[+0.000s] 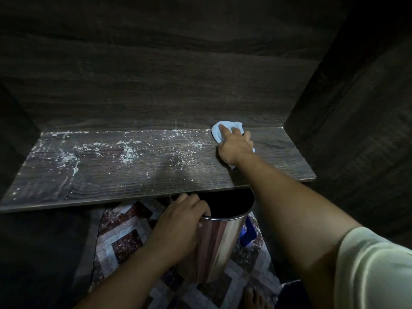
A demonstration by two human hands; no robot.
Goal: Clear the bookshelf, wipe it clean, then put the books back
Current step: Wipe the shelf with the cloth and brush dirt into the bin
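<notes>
The dark wooden shelf board point(278, 159) fills the middle of the head view and holds no books. White crumbs and dust point(127, 152) lie scattered over its left and middle parts. My right hand point(235, 146) presses a pale blue cloth point(217, 130) flat against the board near the back right corner, fingers stretched over it. My left hand point(178, 221) grips the rim of a shiny metal bin point(220, 241), held just under the shelf's front edge.
Dark wooden walls enclose the shelf at the back point(178, 74), left and right point(356, 108). Below lies a patterned tile floor point(124, 239). A blue object point(248, 233) shows behind the bin. A bare foot point(254, 297) stands at the bottom.
</notes>
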